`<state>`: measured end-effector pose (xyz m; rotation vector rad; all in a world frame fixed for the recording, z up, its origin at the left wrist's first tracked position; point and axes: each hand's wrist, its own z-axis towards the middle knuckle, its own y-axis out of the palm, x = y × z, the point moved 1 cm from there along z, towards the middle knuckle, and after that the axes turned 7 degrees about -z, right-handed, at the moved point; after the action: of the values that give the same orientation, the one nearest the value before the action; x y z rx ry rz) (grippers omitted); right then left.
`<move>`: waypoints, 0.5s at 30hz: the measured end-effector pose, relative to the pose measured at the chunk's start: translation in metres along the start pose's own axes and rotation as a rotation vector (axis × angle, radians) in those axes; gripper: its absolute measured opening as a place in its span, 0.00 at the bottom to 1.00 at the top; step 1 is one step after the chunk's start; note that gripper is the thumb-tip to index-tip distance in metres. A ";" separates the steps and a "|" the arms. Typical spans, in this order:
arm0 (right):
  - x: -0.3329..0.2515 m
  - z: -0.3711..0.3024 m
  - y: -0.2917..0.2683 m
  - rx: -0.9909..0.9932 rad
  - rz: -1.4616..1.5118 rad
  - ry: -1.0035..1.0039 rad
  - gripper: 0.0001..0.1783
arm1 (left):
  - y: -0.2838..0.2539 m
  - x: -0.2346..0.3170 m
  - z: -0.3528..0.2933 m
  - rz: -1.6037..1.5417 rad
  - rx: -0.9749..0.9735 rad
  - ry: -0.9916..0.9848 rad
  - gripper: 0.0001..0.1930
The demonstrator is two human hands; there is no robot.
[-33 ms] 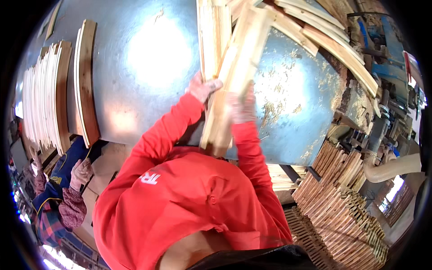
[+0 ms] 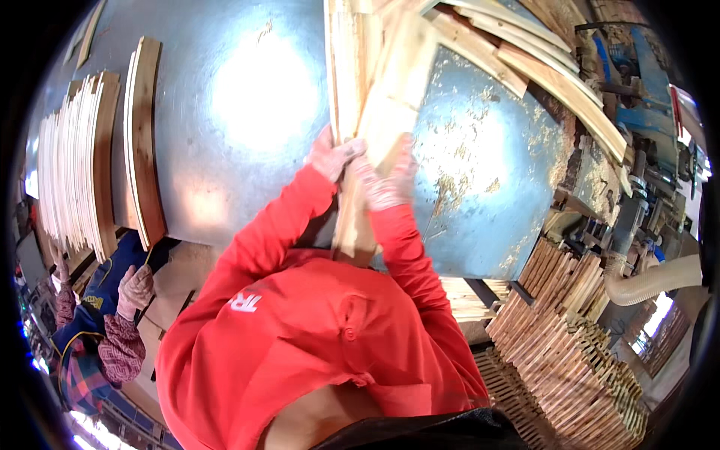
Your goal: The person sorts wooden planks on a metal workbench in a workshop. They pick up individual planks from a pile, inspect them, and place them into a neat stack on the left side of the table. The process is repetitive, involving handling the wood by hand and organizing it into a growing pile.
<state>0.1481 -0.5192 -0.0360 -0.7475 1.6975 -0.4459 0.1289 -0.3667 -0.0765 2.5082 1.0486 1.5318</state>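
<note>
A long pale wooden board point(image 2: 401, 82) slants across the metal table in front of me, over other boards. My right hand point(image 2: 387, 184) grips it at its right edge, fingers along the side and thumb turned inward. My left hand point(image 2: 334, 155) closes round the left edge of the boards, its thumb lying across the wood and almost meeting the right hand. Both hands wear pale gloves. To the left of the slanted board lies a stack of boards point(image 2: 347, 67) pointing away from me. Another length of wood point(image 2: 355, 221) runs beneath my hands toward my chest.
Sawdust lies on the metal table point(image 2: 187, 90) at right. Loose boards point(image 2: 559, 86) fan out at the far right, near machinery. Upright boards point(image 2: 71, 165) stand at the left, beside a co-worker's gloved hand point(image 2: 135, 289). A big wood stack point(image 2: 570, 345) and a hose point(image 2: 656, 283) are lower right.
My right hand has shifted left toward my left hand. The slanted board has moved slightly left and its near part lies differently. My left hand has hardly moved.
</note>
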 end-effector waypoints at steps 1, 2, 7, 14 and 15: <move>-0.034 -0.005 0.004 -0.012 -0.108 0.006 0.61 | -0.007 0.013 -0.007 -0.056 0.001 -0.042 0.31; -0.057 -0.008 0.007 -0.031 0.010 -0.066 0.61 | -0.024 0.024 -0.013 -0.187 -0.066 0.055 0.33; -0.099 0.011 0.081 -0.043 0.021 -0.484 0.57 | -0.039 0.146 -0.034 0.222 -0.051 0.336 0.53; -0.166 0.185 0.065 0.535 -0.382 -0.380 0.49 | -0.083 0.124 0.031 1.260 0.446 -0.094 0.61; -0.171 0.228 0.061 0.487 -0.261 -0.126 0.59 | -0.082 0.114 0.036 1.251 0.441 0.036 0.60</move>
<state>0.3740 -0.3373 -0.0115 -0.6202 1.3020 -0.9348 0.1471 -0.2298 -0.0345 3.7396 -0.4603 1.5341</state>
